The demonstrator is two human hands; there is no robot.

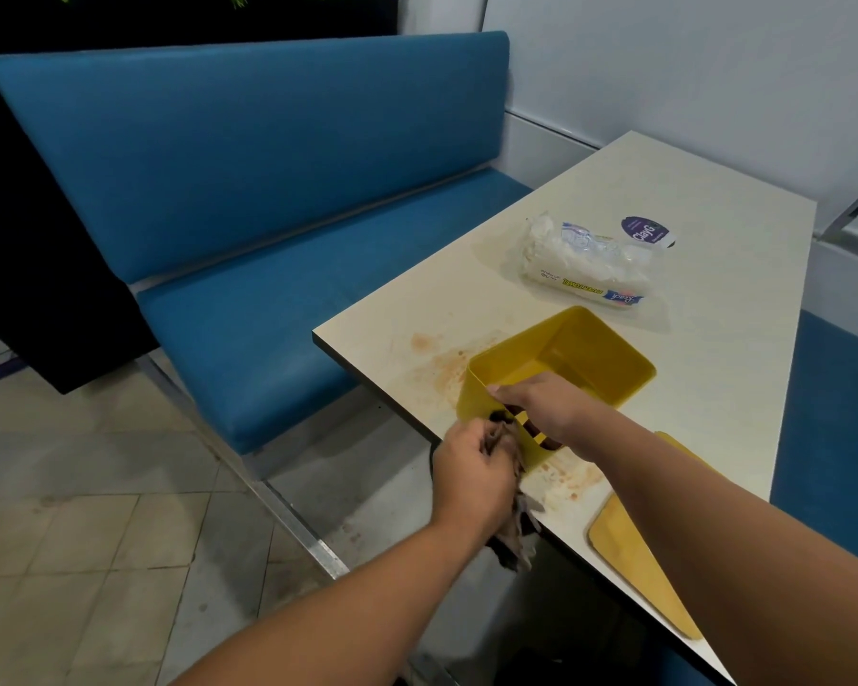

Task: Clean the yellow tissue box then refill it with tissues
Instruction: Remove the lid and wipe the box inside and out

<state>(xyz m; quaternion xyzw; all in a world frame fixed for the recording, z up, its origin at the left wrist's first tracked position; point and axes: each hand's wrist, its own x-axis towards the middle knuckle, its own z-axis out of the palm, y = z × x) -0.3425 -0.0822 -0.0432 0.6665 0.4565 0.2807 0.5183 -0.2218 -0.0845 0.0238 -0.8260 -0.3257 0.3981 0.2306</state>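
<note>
On box rim, gripping right hand.

Even indoor light, dark upper-left corner, soft shadows, sharp focus, wide-angle bending at edges

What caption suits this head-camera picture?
Right hand steadies the open yellow tissue box while the left hand wipes it with a rag.

Left hand curled tight, right hand gripping — both forearms outstretched, fingers bent.
</note>
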